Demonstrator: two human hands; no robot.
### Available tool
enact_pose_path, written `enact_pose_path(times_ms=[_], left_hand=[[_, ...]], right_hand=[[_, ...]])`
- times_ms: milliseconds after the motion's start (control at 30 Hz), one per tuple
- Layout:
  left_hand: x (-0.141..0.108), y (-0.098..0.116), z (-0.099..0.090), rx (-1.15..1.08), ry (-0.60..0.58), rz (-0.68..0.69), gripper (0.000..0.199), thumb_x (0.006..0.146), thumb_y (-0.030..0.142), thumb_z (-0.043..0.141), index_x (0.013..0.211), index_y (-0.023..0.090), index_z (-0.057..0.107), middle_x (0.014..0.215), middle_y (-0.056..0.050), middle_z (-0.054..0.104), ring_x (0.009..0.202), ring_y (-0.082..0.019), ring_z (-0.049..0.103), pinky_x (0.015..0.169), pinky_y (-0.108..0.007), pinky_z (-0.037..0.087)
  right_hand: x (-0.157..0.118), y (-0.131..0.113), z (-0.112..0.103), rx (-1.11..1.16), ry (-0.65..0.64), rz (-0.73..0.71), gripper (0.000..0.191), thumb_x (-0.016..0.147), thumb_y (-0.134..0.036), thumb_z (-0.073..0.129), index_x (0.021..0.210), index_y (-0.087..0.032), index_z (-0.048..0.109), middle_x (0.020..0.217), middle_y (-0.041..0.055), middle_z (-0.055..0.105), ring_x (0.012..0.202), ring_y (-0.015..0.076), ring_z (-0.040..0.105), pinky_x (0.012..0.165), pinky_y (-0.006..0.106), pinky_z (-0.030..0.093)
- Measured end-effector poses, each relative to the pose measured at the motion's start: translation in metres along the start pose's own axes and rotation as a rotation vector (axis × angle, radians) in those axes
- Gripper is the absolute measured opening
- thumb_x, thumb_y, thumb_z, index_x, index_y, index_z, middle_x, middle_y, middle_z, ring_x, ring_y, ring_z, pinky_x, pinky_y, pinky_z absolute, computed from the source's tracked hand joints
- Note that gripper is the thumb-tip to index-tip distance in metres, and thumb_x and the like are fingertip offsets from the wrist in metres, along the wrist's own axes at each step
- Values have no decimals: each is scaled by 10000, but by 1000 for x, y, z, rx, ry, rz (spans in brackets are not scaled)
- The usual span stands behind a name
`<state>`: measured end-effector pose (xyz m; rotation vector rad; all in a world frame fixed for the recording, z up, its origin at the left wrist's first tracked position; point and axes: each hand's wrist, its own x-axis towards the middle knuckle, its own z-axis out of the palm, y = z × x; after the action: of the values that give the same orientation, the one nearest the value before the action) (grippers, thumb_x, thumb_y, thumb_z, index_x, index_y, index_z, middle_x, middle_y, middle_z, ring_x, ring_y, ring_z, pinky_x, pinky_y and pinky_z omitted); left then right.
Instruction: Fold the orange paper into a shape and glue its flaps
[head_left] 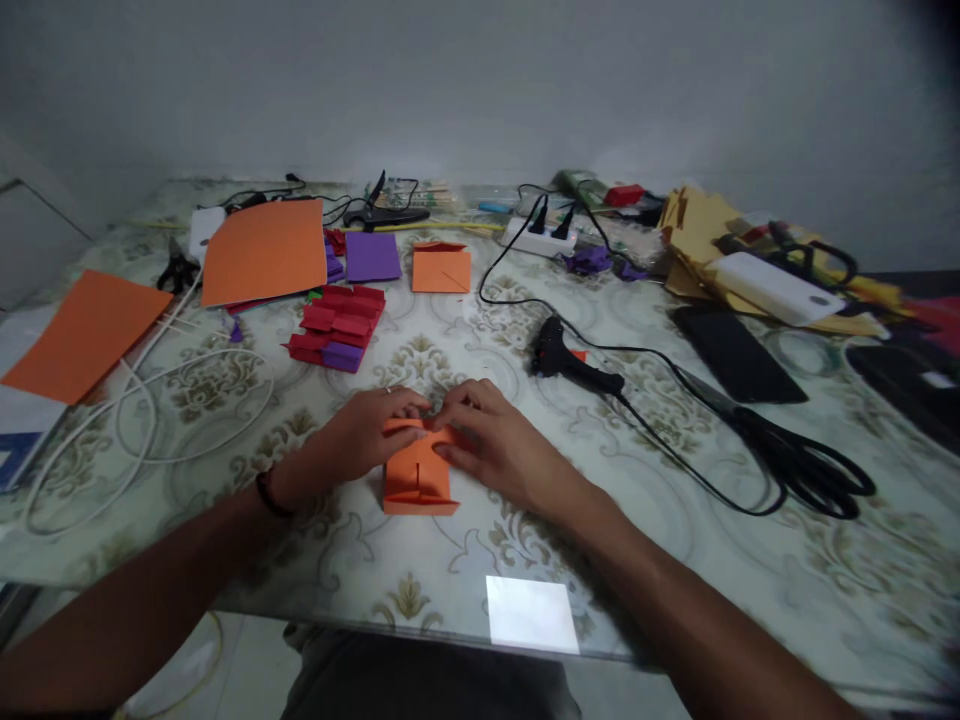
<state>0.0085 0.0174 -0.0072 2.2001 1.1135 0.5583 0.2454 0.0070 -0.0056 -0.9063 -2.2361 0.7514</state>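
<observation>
An orange folded paper piece (417,470) lies on the patterned table in front of me, its near edge turned up in a low flap. My left hand (373,428) pinches its far left edge between thumb and fingers. On the far right edge, my right hand (480,430) does the same, the fingertips of both hands nearly meeting. Beyond my hands sit red folded paper pieces (341,325) in a block with a purple folded piece (341,356) at its near corner. Farther back is another orange folded paper (441,271) beside a purple paper square (373,257).
A black glue gun (574,362) and its cord lie to the right, near black-handled scissors (802,465) and a dark phone (739,352). Orange sheets (266,252) and a white cable (154,420) occupy the left. A power strip (538,238) stands at the back.
</observation>
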Motion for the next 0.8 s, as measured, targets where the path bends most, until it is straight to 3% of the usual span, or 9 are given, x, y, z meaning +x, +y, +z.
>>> enact_pose_path(times_ms=[167, 367, 433, 467, 533, 600, 700, 800], left_hand=[[-1, 2, 6, 243, 31, 168, 286, 891, 135, 686, 1177, 137, 680, 1214, -145, 667, 1185, -296, 626, 1070, -444, 528], [-19, 18, 3, 399, -62, 290, 122, 941, 84, 606, 1021, 154, 665, 1099, -119, 688, 1066, -283, 649, 1026, -452, 554], [-31, 18, 3, 398, -77, 283, 176, 969, 74, 583, 1109, 153, 656, 1221, -136, 685, 1196, -289, 629, 1104, -457, 524], [-38, 17, 3, 392, -21, 289, 184, 967, 108, 616, 1142, 154, 648, 1224, -143, 686, 1204, -302, 628, 1079, -470, 541], [-49, 13, 5, 378, 9, 171, 400, 956, 190, 700, 1338, 156, 585, 1333, -159, 650, 1264, -316, 598, 1094, -496, 535], [-54, 9, 6, 359, 22, 155, 503, 927, 279, 768, 1378, 176, 570, 1337, -142, 650, 1240, -326, 598, 1081, -518, 535], [-48, 4, 2, 343, -33, 133, 437, 936, 241, 759, 1348, 189, 624, 1356, -134, 652, 1267, -323, 584, 1115, -528, 502], [-29, -2, -7, 345, -61, 209, 305, 975, 209, 708, 1278, 191, 681, 1336, -135, 671, 1259, -315, 596, 1112, -533, 497]], right_hand=[[1, 5, 4, -4, -84, -55, 156, 916, -43, 712, 950, -194, 732, 985, 75, 684, 997, 246, 627, 906, 397, 543], [0, -5, 6, -142, -212, -95, 189, 957, -22, 616, 954, -159, 747, 981, 100, 701, 929, 231, 657, 841, 364, 564], [-5, -5, 4, -152, -233, -135, 171, 996, -70, 600, 1009, -154, 748, 1042, 118, 709, 967, 243, 668, 876, 390, 581], [-9, -4, 3, -143, -236, -149, 156, 1021, -115, 598, 1062, -155, 743, 1101, 131, 711, 1016, 255, 673, 912, 412, 586], [-16, 0, 0, -119, -229, -164, 176, 1051, -240, 617, 1173, -168, 721, 1234, 155, 693, 1138, 286, 659, 983, 462, 585], [-20, 4, -4, -99, -227, -181, 244, 1053, -305, 629, 1242, -170, 706, 1331, 177, 661, 1228, 304, 630, 1024, 485, 581], [-18, 9, -8, -115, -240, -207, 248, 1065, -306, 608, 1224, -165, 737, 1350, 179, 660, 1249, 307, 629, 1056, 485, 575], [-11, 17, -12, -134, -240, -194, 255, 1080, -274, 569, 1196, -166, 768, 1326, 174, 678, 1216, 302, 644, 1029, 470, 596]])
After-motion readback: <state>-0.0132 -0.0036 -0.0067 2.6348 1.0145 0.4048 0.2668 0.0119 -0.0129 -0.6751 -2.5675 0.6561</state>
